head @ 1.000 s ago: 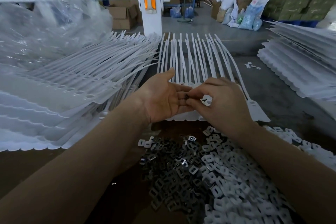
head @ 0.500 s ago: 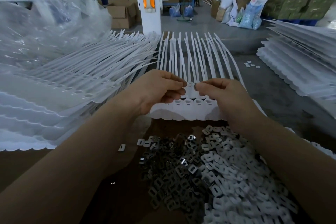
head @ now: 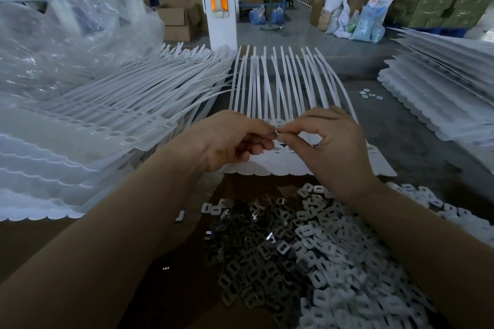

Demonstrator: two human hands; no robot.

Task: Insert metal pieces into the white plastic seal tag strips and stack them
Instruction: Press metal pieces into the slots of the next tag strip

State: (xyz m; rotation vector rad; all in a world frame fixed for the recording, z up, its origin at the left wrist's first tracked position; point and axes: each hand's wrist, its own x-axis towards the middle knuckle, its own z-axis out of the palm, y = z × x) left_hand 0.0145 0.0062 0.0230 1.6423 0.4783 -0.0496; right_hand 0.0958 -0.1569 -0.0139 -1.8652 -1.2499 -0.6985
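A tall stack of white tag strips (head: 88, 141) filled the bench on the person's left, with crumpled clear plastic sheeting (head: 66, 32) heaped behind it; a second stack (head: 441, 99) lay on the right, its far side cut off by the frame edge. A white post (head: 222, 8) with an orange panel stood just behind the work area, and cartons and sacks sat further back on the floor. Nearest the person, a heap of metal pieces (head: 270, 254) lay on the brown surface, dark ones to the left and pale ones to the right, both forearms crossing above it. The strip set being worked (head: 283, 88) lay flat between the stacks, tails fanned away, its scalloped head edge partly hidden under both hands. The left hand (head: 232, 139) was curled, fingertips drawn toward the thumb; the right hand (head: 331, 139) pinched with thumb and forefinger, other fingers arched. The two pinches met on one small bright metal piece (head: 276, 129) just above the strip heads. Whether it touched a head slot could not be told; it was too small.
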